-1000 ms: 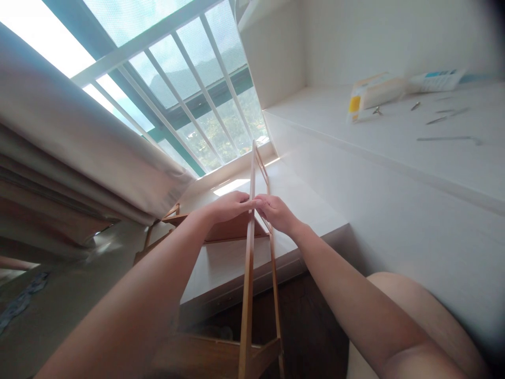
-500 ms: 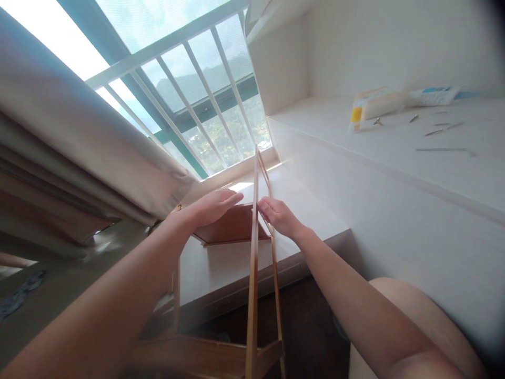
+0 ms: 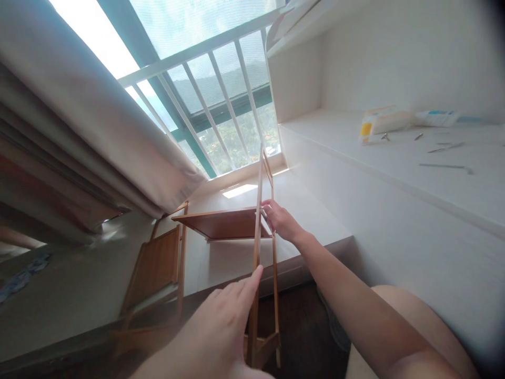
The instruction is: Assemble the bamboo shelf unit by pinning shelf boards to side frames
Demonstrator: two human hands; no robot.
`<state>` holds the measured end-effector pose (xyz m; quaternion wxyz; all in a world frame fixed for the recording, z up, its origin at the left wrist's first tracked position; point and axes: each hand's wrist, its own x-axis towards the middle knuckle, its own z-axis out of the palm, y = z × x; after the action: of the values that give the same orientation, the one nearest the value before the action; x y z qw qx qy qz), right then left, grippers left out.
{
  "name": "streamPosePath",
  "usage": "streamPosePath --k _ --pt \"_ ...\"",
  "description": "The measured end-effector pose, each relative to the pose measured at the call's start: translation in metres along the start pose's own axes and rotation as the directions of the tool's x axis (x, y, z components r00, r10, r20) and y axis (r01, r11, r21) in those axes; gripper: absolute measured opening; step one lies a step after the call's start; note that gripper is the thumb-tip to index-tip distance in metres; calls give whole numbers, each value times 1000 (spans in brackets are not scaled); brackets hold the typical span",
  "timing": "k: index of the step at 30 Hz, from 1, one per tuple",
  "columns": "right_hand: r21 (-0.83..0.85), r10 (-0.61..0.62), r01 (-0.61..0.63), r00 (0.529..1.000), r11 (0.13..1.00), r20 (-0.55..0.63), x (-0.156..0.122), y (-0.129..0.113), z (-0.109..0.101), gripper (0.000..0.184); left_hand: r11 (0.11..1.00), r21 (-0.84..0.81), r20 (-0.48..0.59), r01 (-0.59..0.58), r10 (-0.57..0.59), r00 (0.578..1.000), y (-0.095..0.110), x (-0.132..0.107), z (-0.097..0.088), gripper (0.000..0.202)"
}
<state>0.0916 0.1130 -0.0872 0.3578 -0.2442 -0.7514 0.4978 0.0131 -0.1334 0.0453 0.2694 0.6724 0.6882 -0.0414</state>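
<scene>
A light wooden rack frame stands upright in front of me, with a brown wooden shelf board jutting out to its left at mid height. My right hand is closed on the frame's upright where the shelf board meets it. My left hand is low and near the camera, fingers stretched out, with the fingertips touching the frame's front post lower down. It holds nothing. Another wooden side panel leans at the left.
A white window ledge runs behind the rack, below a barred window and a beige curtain. On the white shelf at the right lie a small box, a tube, screws and a hex key. My bare knee is bottom right.
My left hand left the top of the shelf board and dropped down toward me to the frame's lower post. The right hand stayed on the upright. The view tilted slightly.
</scene>
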Motion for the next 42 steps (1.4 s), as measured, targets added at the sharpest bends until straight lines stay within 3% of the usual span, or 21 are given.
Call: streamPosePath --k 3,6,9,14,21,25,34,42 --pt "-46 -28 31 998 998 58 -1 1 3 51 993 -12 120 119 -116 986 4 0 36 118" --pt "-129 -65 79 992 988 112 -1 3 6 47 981 -117 141 157 -140 980 2 1 47 89" --pt "-182 -93 115 988 976 125 -1 5 8 41 979 -135 94 152 -140 986 4 -3 44 65" --pt "-182 -79 95 992 979 94 -1 12 9 44 979 -78 42 186 -183 982 15 -9 34 47" --pt "-116 14 -8 999 993 52 -1 25 5 44 988 34 -93 153 -149 984 21 -3 31 44" --pt "-81 31 -28 999 996 34 2 31 5 45 986 37 -86 161 -158 984 26 3 27 43" --pt "81 125 -123 992 989 -26 12 48 7 48 992 -31 -45 122 -123 991 43 19 0 35" --pt "55 105 -101 992 993 -75 13 56 5 36 998 -24 -55 56 -57 997 39 29 0 33"
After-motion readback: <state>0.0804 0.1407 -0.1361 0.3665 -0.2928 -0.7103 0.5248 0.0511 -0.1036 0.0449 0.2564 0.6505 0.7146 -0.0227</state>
